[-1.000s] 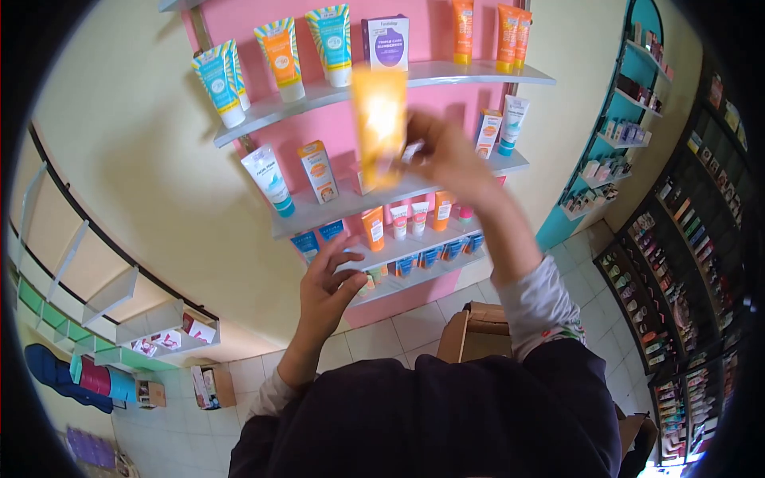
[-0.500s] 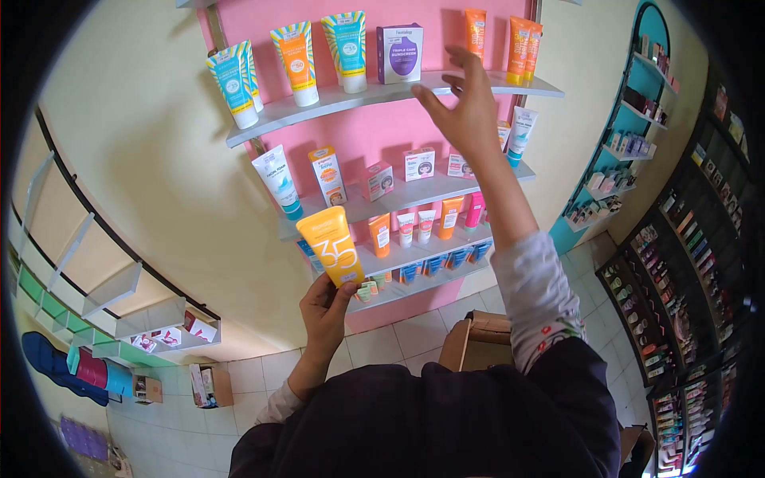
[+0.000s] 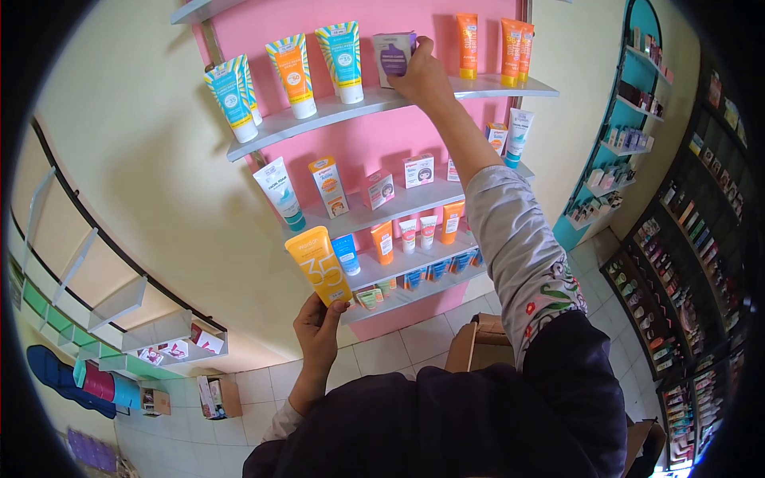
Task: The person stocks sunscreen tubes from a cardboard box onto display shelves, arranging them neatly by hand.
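My left hand point(image 3: 316, 328) holds a yellow-orange tube point(image 3: 319, 264) marked 35 by its lower end, upright, in front of the lower shelves. My right hand point(image 3: 422, 77) is raised to the top white shelf point(image 3: 510, 85) and grips a purple and white box point(image 3: 391, 56) that stands there between a blue striped tube point(image 3: 343, 51) and an orange tube point(image 3: 468, 40). My patterned sleeve point(image 3: 522, 263) runs up across the middle shelves.
A pink back panel carries several curved white shelves with tubes and small boxes. An open cardboard box point(image 3: 478, 342) sits on the tiled floor below. Dark and teal product shelves point(image 3: 677, 223) line the right side. Pale wall and low shelves are at left.
My right hand has moved left along the top shelf and closed on the purple box. My left hand has lowered slightly with the yellow tube, which it took from the right hand a second ago.
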